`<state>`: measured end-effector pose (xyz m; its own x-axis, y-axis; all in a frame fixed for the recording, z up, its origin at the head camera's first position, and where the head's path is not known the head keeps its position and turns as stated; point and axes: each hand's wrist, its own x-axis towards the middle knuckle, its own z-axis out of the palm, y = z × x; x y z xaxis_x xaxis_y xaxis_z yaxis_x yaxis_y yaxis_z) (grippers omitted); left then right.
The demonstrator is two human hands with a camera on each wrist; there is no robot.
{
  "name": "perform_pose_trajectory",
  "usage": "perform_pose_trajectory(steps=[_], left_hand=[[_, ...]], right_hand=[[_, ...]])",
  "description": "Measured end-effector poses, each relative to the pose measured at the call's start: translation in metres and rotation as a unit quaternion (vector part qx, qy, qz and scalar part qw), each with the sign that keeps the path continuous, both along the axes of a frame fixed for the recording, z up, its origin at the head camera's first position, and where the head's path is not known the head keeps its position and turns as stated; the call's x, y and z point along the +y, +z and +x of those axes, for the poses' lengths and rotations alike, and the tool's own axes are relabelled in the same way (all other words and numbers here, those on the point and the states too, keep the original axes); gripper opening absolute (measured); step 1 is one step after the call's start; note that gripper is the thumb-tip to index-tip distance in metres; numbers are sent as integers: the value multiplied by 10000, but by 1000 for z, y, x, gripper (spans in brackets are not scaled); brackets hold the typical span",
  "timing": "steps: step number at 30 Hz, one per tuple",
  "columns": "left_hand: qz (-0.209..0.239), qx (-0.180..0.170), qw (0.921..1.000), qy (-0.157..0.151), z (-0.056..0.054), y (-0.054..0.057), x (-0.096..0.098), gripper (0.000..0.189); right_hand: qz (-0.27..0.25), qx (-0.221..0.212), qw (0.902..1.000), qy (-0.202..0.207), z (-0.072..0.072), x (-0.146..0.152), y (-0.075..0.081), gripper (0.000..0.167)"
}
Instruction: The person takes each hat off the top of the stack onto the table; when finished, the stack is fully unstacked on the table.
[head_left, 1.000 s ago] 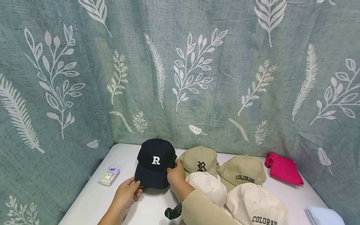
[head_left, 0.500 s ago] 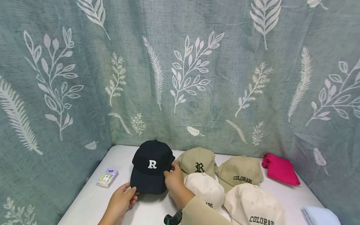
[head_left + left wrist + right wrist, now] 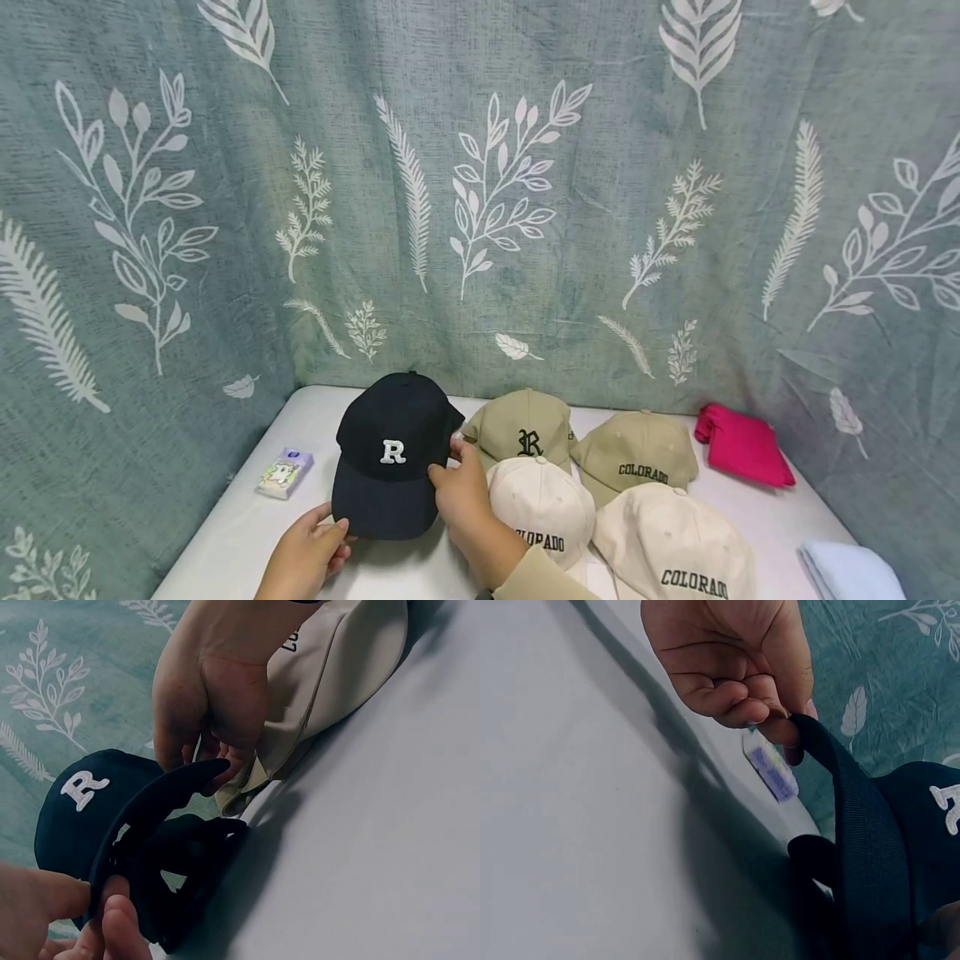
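A navy baseball cap (image 3: 393, 425) with a white letter R is held between both hands, its brim toward the person. The left hand (image 3: 303, 550) pinches the brim's left edge, thumb above and fingers beneath, as the left wrist view shows at the cap (image 3: 112, 802). At the cap's right side, the right hand (image 3: 461, 487) grips the edge where brim and crown meet. In the left wrist view the brim is tilted up, with the cap's dark underside and back strap showing. Shadow under the brim (image 3: 866, 855) falls on the white surface in the right wrist view.
Right of the navy cap sit two khaki caps (image 3: 525, 425) (image 3: 641, 454), with two cream caps (image 3: 543, 508) (image 3: 678, 542) before them. A folded pink cloth (image 3: 746, 446) and light blue cloth (image 3: 851, 571) lie at right. A small purple tissue pack (image 3: 286, 473) lies left. Leaf-patterned curtains enclose the white table (image 3: 217, 558).
Both hands have drawn the navy cap toward the person and a little left. The right forearm has shifted too, baring more of the nearer cream cap's lettering.
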<state>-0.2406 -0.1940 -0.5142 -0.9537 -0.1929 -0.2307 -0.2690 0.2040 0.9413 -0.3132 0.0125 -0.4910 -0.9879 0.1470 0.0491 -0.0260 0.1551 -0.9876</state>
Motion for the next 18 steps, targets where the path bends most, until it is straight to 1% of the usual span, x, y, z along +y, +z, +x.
perform_pose_trajectory(steps=[5,9,13,18], left_hand=[[-198,-66,9998,-42,8,3,-4,60],[-180,-138,9997,-84,15,4,-8,61],[-138,-173,9996,-156,21,1,-12,60],[-69,-272,9995,-166,28,-5,-17,57]], right_hand=[[-54,12,10000,72,10,1,3,51],[-132,29,9998,156,18,2,5,50],[-130,110,9997,192,28,2,5,47],[-83,155,9996,238,41,3,2,44]])
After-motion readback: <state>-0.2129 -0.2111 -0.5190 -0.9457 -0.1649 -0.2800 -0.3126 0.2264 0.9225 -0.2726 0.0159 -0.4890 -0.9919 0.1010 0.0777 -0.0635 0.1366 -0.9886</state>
